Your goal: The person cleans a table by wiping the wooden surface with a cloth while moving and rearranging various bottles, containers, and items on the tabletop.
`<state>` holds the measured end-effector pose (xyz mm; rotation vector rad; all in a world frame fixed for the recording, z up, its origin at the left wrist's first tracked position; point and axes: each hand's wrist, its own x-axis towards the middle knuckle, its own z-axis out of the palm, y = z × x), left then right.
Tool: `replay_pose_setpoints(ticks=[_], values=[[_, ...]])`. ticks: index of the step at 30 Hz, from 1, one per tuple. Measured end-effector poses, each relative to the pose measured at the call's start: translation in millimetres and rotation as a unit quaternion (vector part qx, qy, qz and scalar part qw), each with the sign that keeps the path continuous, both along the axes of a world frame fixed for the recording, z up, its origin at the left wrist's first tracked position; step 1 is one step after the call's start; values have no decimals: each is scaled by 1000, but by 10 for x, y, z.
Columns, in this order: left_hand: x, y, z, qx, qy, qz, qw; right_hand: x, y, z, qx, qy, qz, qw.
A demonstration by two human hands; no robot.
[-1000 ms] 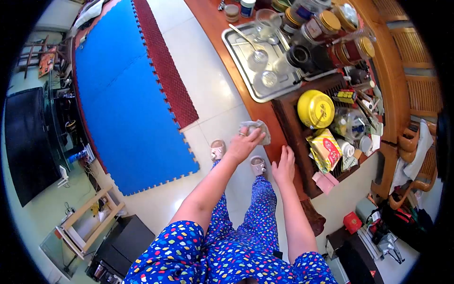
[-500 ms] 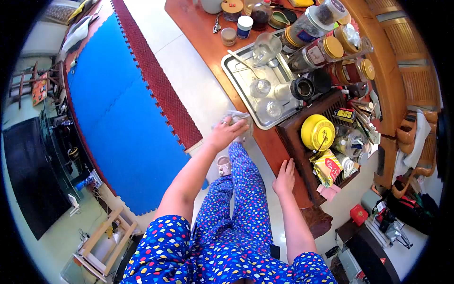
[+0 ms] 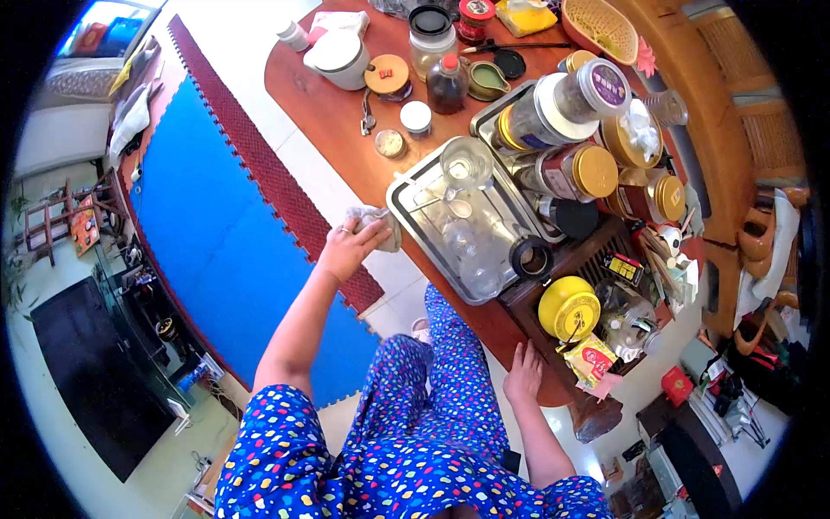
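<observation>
My left hand [image 3: 347, 251] is closed on a crumpled grey cloth [image 3: 386, 232], at the table's left edge beside the metal tray [image 3: 406, 227]. Whether the cloth presses on the edge or its side, I cannot tell. On the tray are a glass jar [image 3: 467, 163], a spoon [image 3: 459, 208] and other clear glassware. My right hand [image 3: 524, 374] rests with fingers extended on the near part of the wooden table [image 3: 497, 348], holding nothing, close to a dark slatted tea tray [image 3: 519, 304].
Several lidded jars [image 3: 593, 169] crowd the table's right side. A yellow tin [image 3: 568, 309] stands on the tea tray. Toward the far end are a white pot [image 3: 340, 60] and a red-capped bottle [image 3: 447, 85]. A blue mat [image 3: 216, 225] covers the floor at left.
My left hand has moved the cloth farther along the table's edge, away from my body. My right hand stays on the table. The view has shifted, showing more of the far end.
</observation>
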<state>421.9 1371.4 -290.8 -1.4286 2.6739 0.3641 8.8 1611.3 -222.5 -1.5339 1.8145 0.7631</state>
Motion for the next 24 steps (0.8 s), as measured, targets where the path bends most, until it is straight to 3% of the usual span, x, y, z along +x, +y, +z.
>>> replay_pose_setpoints(ticks=[4, 6, 10, 14, 17, 18, 20, 21, 24], values=[[114, -262, 102, -18, -48, -11, 999, -16, -29, 24, 2, -2, -15, 1000], [150, -426, 71, -30, -28, 92, 995, -8, -34, 20, 1, -8, -36, 999], [276, -663, 74, -95, -42, 97, 990, 1, -79, 22, 4, -8, -57, 998], [388, -1124, 122, -117, 7, 306, 945, 118, -109, 92, -23, 1, -70, 997], [471, -1529, 13, -154, 96, 446, 876, 298, -80, 136, -48, -16, -112, 992], [515, -1644, -36, -169, 133, 425, 879, 402, -88, 153, -90, -37, -114, 989], [551, -1717, -127, -86, 135, 360, 919, 600, -100, 201, -125, -59, -119, 983], [441, -1674, -29, -84, 89, 334, 935, 766, -225, 232, -125, -114, -167, 971], [109, -1389, 301, -145, 141, 222, 954, 1308, -595, 306, -183, -218, -246, 926]])
